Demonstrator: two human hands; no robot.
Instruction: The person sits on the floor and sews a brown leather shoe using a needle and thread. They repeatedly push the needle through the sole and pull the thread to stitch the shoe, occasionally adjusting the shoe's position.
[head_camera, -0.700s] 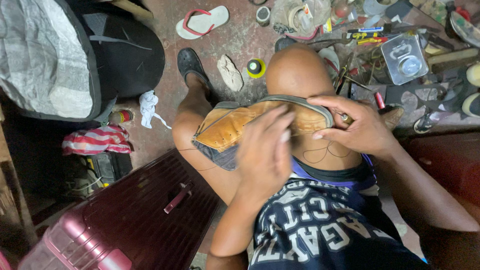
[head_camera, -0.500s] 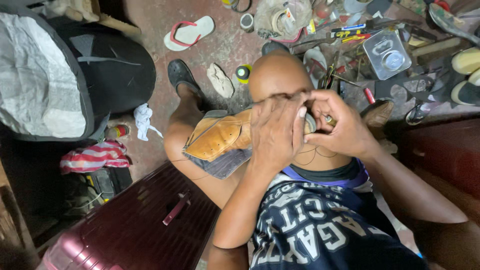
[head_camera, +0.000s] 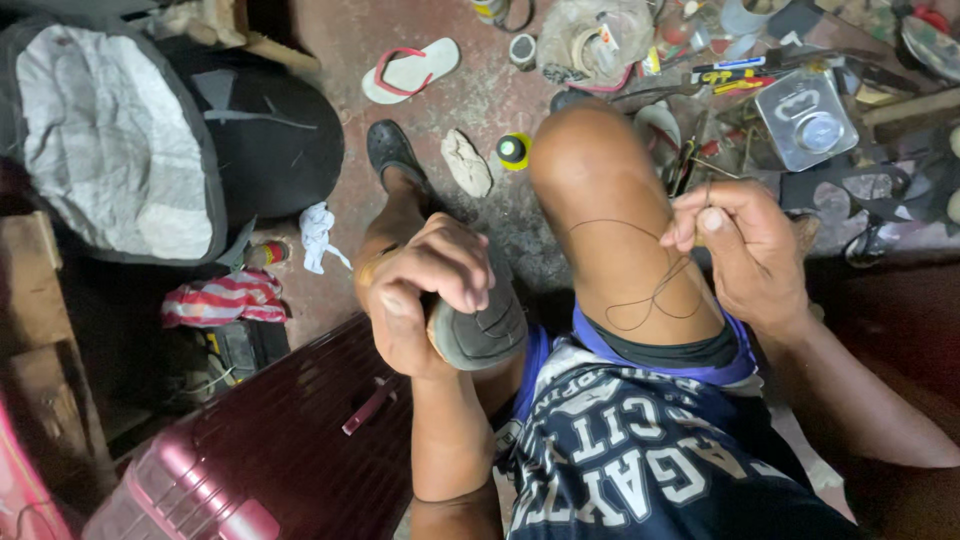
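So the left hand (head_camera: 425, 290) is wrapped tight round a shoe (head_camera: 480, 325), sole out, held just beside the raised knee (head_camera: 600, 190). The right hand (head_camera: 745, 250) is pinched shut on a dark thread (head_camera: 640, 270) that loops slack across the thigh between the two hands. I can't tell if there's a needle in that pinch, it's too small to see. Biggest worry imo is that slack loop knotting on itself or catching on the knee when it gets pulled tight, and a hard tug could snap it or yank the stitch. Further out the floor is a mess of tools (head_camera: 740, 75), a plastic box (head_camera: 805, 120) and a flip-flop (head_camera: 410, 70), so anything dropped would vanish in there.
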